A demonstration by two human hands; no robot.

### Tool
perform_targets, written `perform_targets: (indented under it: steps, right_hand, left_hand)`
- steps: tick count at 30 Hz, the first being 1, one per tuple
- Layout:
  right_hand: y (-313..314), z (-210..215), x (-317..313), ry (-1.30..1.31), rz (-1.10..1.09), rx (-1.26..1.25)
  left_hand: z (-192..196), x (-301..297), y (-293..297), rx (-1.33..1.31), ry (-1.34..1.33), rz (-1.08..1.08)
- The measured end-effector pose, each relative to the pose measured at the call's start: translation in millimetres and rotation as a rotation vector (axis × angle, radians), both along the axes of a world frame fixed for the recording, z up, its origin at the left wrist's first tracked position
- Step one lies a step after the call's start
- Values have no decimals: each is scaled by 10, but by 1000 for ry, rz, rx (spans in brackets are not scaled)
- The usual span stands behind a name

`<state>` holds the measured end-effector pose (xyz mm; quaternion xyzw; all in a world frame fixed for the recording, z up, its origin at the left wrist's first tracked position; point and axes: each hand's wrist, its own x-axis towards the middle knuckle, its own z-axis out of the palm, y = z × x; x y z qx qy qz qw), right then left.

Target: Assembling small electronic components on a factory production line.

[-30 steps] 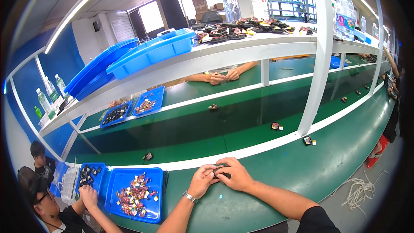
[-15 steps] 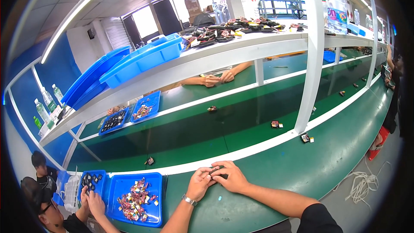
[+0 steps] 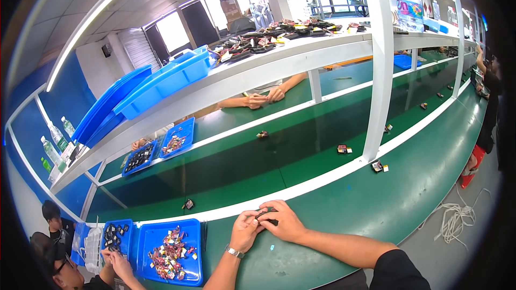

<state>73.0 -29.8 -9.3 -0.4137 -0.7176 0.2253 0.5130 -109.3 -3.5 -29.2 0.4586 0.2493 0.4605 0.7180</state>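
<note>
Blue tray (image 3: 171,248): shallow rectangular plastic, on the green table (image 3: 344,209) left of the person's hands; filled with a loose heap of small red, yellow and dark parts.
Smaller blue tray (image 3: 117,235): just beside the first, further left; holds small black parts. A co-worker's hands (image 3: 115,260) rest at its near edge.
Two further blue trays (image 3: 161,147): on the far side of the belt, one with dark parts, one with mixed coloured parts.
Stacked blue bins (image 3: 156,88): on the upper white shelf, tilted, contents not visible.
Small dark part (image 3: 267,216): pinched between both hands above the table's near edge; shape too small to tell.
Left hand (image 3: 245,230): fingers closed on the part; metal watch at the wrist.
Right hand (image 3: 282,220): curled over the part, gripping it from the right.
Conveyor belt (image 3: 258,161): dark green, smooth, bearing single small assemblies (image 3: 344,149) well apart.
</note>
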Motion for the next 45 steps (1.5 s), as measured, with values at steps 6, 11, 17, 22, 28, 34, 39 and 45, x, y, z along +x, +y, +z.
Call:
perform_targets:
  steps: [6,11,17,22,28,34,39,45]
  right_hand:
    - [2,-36,-46,8,-7,63]
    - [12,-36,-43,28,28,94]
    - [5,44,-32,-90,-19,128]
    - [-7,90,-4,-26,-63,65]
    - [14,88,-17,-80,-156,135]
    - [38,80,-19,-284,-192,307]
    - [-8,97,-60,-243,-180,277]
    - [-12,52,-87,-306,-223,306]
  left_hand:
    - [-33,-5,17,6,-15,37]
    - [-72,0,13,36,-9,45]
    - [-3,38,17,30,-36,73]
    - [9,13,8,-10,8,53]
    - [94,73,-39,-18,40,63]
    - [86,72,-29,-48,62,91]
    - [43,53,-13,-43,54,76]
    - [43,73,-12,-46,95,84]
